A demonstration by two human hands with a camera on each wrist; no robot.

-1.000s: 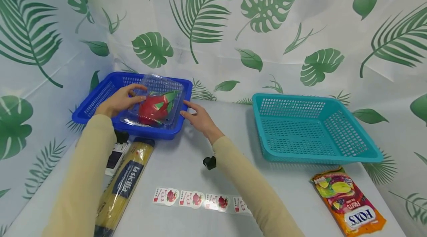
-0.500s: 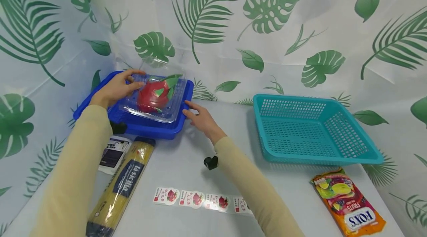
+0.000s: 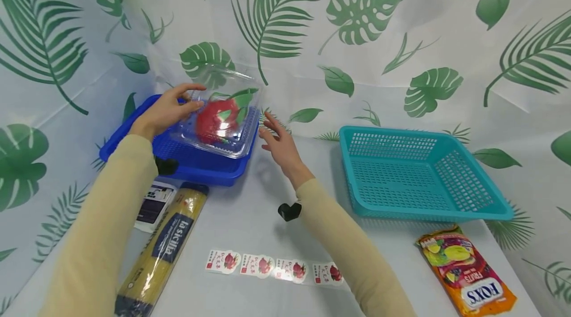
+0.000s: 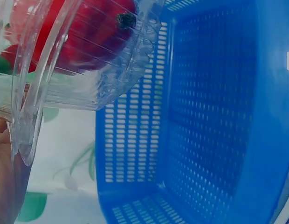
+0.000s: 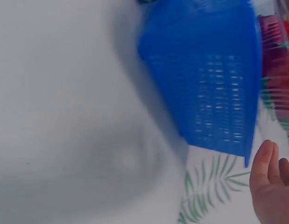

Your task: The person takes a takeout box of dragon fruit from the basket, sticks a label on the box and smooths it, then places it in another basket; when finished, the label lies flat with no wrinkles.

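Observation:
My left hand (image 3: 171, 109) grips the left edge of a clear plastic clamshell box (image 3: 187, 131). Inside the box lies a red dragon fruit (image 3: 216, 121) with green leaf-like scales. The box is held tilted above the blue basket (image 3: 200, 168); in the left wrist view the basket's inside (image 4: 205, 93) lies beneath it. My right hand (image 3: 283, 146) is just to the right of the box and the basket rim, fingers loosely extended and holding nothing. In the right wrist view those fingers (image 5: 263, 161) appear apart from the basket.
A teal basket (image 3: 392, 173) stands on the right. A FOX'S candy bag (image 3: 466, 270) lies in front of it. Near the left forearm are a spaghetti pack (image 3: 167, 245) and a white-and-dark packet (image 3: 153, 203). A strip of dragon fruit stickers (image 3: 276, 268) lies at the front.
My left hand has raised the box with the dragon fruit out of the blue basket and shifted it slightly right. My right hand has left the basket rim, moving up and right.

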